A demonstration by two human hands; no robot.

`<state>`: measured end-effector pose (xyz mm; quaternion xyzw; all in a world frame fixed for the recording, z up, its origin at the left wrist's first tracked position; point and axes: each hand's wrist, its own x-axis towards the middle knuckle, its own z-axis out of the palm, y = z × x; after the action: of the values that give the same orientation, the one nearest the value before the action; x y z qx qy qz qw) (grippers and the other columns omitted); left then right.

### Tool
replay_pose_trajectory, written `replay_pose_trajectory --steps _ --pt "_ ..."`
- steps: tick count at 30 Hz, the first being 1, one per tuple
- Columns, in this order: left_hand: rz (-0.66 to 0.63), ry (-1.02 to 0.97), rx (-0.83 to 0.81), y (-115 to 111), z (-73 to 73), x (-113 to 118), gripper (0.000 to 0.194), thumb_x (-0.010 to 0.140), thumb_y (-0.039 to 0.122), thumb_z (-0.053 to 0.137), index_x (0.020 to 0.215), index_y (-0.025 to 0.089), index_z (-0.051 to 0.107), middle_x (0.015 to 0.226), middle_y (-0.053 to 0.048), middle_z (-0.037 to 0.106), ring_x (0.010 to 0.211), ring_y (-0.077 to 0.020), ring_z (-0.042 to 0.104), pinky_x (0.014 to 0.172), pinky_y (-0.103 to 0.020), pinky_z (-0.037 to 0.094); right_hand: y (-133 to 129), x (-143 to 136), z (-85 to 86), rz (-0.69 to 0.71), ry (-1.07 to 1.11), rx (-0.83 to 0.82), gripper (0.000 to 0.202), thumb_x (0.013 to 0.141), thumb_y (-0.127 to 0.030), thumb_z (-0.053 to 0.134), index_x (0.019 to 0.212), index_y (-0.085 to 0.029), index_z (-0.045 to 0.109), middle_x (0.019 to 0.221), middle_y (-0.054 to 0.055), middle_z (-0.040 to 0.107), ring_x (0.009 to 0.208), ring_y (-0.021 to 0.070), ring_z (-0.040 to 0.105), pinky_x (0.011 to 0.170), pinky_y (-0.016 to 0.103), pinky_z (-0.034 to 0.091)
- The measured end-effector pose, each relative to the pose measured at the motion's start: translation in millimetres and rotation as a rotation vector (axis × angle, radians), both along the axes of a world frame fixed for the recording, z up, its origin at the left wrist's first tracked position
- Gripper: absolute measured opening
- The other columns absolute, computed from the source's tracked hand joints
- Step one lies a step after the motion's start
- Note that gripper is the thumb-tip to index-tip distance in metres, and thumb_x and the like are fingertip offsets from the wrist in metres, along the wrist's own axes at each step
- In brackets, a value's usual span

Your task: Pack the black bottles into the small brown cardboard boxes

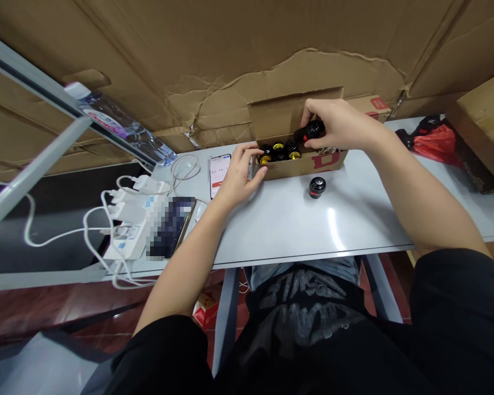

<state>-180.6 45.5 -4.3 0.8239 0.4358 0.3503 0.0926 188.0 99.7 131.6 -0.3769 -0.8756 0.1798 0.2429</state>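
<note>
My right hand (335, 125) pinches a black cylindrical piece (313, 130) with a ridged round end and a red mark. It is tilted over the right part of an open cardboard box (296, 169). My left hand (243, 174) grips the box's left end, fingers over the top edge and thumb at the front. Inside the box stand several similar black pieces (278, 155), some showing yellow rings. Another black piece (317, 187) with a red mark stands upright on the table in front of the box. My right hand partly hides the box's right side.
Left of the box lie a phone (219, 175) with a lit screen, a dark blurred device (171, 226) and a power strip (127, 233) with white cables. A water bottle (121, 123) leans behind. A red plastic bag (436, 145) and a large carton (487, 126) are at right.
</note>
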Motion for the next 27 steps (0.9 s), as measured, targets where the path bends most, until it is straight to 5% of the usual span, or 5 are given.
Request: replay_pose_trajectory --steps 16,21,27 --pt "-0.021 0.029 0.047 2.6 -3.3 -3.1 0.051 0.127 0.065 0.066 0.164 0.030 0.067 0.180 -0.023 0.066 0.172 -0.0454 0.066 0.136 -0.069 0.068 -10.3 -4.0 9.5 0.004 -0.098 0.063 0.023 0.096 -0.049 0.087 0.114 -0.038 0.076 0.123 0.011 0.081 0.117 0.0454 0.074 0.093 0.055 0.058" --pt "-0.026 0.042 0.061 3.7 -5.4 -3.1 0.052 0.129 0.067 0.064 0.164 0.029 0.066 0.181 -0.022 0.065 0.173 -0.0452 0.066 0.142 -0.072 0.064 -17.3 -1.9 24.8 -0.032 -0.044 0.072 0.033 0.099 -0.060 0.088 0.126 -0.042 0.081 0.119 0.010 0.087 0.130 0.0471 0.069 0.099 0.058 0.056" --pt "-0.053 0.016 0.102 4.4 -7.3 -2.7 0.057 0.130 0.075 0.057 0.166 0.030 0.065 0.179 -0.021 0.066 0.173 -0.0427 0.066 0.146 -0.070 0.062 -24.1 -4.0 24.6 -0.121 -0.134 -0.016 0.051 0.102 -0.058 0.087 0.149 -0.040 0.079 0.123 0.009 0.092 0.118 0.0445 0.074 0.094 0.056 0.057"
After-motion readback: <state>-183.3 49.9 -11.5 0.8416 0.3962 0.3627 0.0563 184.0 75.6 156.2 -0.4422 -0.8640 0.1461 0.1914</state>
